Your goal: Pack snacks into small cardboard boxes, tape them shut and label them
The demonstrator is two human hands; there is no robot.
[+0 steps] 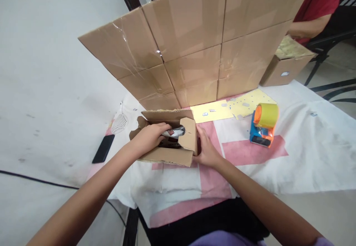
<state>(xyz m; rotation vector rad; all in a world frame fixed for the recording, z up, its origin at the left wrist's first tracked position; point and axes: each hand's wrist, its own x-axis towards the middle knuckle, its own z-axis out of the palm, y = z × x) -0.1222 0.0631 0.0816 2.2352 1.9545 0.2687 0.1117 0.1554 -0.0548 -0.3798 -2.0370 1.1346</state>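
Note:
An open cardboard box (164, 156) stands on the table with its flaps up. Inside it lies a white and grey item (177, 132) that looks wrapped in plastic; its exact kind does not show. My left hand (151, 137) reaches in over the box's left end, fingers curled on the item, their tips partly hidden. Against the right end of the box, my right hand (207, 148) grips the wall from outside.
A tape dispenser with yellow tape (265, 121) sits to the right. Yellow sheets (214, 111) lie before a tall cardboard screen (194, 64). At left are a black phone (103, 148) and a white strainer (119, 123). Another person's arm (311, 27) is near a second box (286, 68).

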